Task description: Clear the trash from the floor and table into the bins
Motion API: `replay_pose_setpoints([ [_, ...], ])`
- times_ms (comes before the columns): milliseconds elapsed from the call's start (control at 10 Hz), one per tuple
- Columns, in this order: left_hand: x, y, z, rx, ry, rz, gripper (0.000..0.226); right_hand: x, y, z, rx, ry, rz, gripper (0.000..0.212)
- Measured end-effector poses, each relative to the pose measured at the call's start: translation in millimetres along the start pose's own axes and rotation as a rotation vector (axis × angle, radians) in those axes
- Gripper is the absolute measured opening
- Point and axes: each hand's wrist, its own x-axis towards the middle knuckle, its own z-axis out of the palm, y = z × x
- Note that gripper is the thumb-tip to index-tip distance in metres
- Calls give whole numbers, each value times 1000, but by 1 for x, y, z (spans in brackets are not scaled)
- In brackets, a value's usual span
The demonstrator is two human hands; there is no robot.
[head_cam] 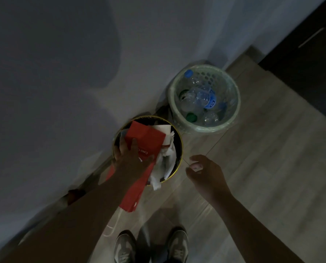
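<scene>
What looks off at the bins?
The gold-rimmed bin is overfull: the red paper bag under the left hand hangs out over its near rim, and white crumpled paper spills over beside it. The bottle basket looks fine.

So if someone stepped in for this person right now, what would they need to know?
Left hand: laid on the red paper bag, pushing it into the gold-rimmed bin; part of the bag hangs out over the near rim.
Right hand: hovers beside that bin, fingers loosely curled; a pale spot at the fingertips may be a scrap, cannot tell.
Done: white paper is in the gold-rimmed bin, plastic bottles are in the green basket.
Left: get the bag fully in. The table and the rest of the floor are out of view.
</scene>
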Motion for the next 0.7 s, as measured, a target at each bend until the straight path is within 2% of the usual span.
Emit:
replay_pose_setpoints([
  [100, -5, 2, 3, 56, 73, 67, 79, -4, 6, 1, 8, -4, -8, 34],
  [300, -13, -1, 10, 139, 161, 128, 84, -11, 19, 9, 24, -21, 6, 35],
  [600, -42, 12, -33, 168, 118, 248, 73, -31, 9, -5, 19, -59, 10, 35],
  [700, -61, 10, -56, 149, 143, 352, 70, -49, -10, -27, 29, -44, -2, 34],
])
